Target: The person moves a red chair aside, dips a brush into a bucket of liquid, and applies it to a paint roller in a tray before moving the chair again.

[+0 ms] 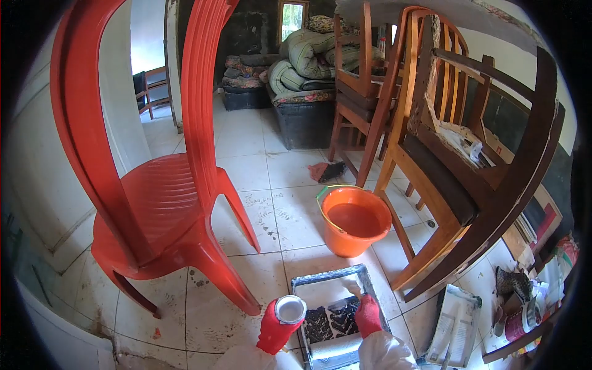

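My left hand (277, 327), in a red glove, is closed around a small round can (290, 309) with whitish contents. Also gloved in red, my right hand (369, 316) is closed at the right side of a paint tray (377, 291), on what looks like a brush (354, 287) over the tray. White paint lies in the far part of the tray, and dark patches streaked with white show in its middle. A white paint roller (336, 346) rests across the tray's near end.
A red plastic chair (163, 203) stands at the left. Beyond the tray is an orange bucket (354, 213) with liquid. Stacked wooden chairs (425, 166) and a second paint tray (454, 320) are at the right. A dark rag (327, 171) lies on the tiles; rolled mattresses (305, 61) are behind.
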A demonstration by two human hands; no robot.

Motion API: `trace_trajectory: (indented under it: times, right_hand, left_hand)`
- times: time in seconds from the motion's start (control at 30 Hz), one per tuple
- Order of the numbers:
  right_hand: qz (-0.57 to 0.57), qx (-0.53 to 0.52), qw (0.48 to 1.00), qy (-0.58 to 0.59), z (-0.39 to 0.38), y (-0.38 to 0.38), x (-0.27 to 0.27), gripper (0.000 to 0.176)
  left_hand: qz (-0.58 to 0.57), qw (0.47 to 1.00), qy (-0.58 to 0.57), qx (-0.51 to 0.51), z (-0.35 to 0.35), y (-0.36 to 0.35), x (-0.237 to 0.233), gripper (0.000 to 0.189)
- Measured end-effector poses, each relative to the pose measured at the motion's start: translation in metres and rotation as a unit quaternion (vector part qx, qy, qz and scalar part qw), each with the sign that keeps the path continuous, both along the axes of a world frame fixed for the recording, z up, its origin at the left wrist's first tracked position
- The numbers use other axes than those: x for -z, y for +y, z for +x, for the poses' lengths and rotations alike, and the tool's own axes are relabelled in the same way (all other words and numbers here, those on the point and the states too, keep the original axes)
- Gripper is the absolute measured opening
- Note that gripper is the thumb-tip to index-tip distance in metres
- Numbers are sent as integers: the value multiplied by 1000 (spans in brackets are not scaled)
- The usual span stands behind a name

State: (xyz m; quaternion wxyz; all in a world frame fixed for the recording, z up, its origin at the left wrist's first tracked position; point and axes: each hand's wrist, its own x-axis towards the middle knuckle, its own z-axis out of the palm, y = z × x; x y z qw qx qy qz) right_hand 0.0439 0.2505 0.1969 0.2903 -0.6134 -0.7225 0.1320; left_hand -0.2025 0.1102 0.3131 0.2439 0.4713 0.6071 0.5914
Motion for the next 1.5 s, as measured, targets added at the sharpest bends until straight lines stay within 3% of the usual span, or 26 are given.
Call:
trace_trajectory:
  times: [0.1,0.43,0.53,0.73,0.87,1.07,1.17,1.27,1.33,1.43,1.5]
  right_hand:
    - [-50,3,998,47,-30,1,23,10]
    - [94,-156,983,-14,-116,-74,26,21]
    - [-16,-186,981,-57,-101,-74,10,31]
    - [-1,-105,994,-29,-53,-47,-19,17]
    - [10,-50,998,-31,-19,-19,-8,14]
    - [30,3,999,-21,2,7,4,13]
    - [-62,3,997,-49,-18,0,-3,28]
    - [10,-28,999,-33,-47,-11,18,18]
    - [6,-58,998,-35,-71,-28,13,20]
    - [25,-121,992,-27,-99,-54,3,22]
    - [6,-156,987,-35,-109,-66,1,26]
  left_hand:
    - [-11,1000,5,-11,-4,1,0,64]
    - [-12,999,29,-23,-7,4,20,66]
    - [-4,999,20,-26,-7,3,18,62]
    - [56,995,-82,20,-3,4,27,58]
    - [-3,1000,14,-1,2,-7,-33,58]
    - [9,999,-49,12,7,-8,-31,57]
    - [22,999,-46,13,1,0,-3,57]
    - [30,999,-22,7,-4,7,32,57]
    - [34,999,-23,0,-2,8,34,58]
    - [32,998,-52,-2,8,-3,-15,57]
    - [38,996,-78,3,7,-4,-14,56]
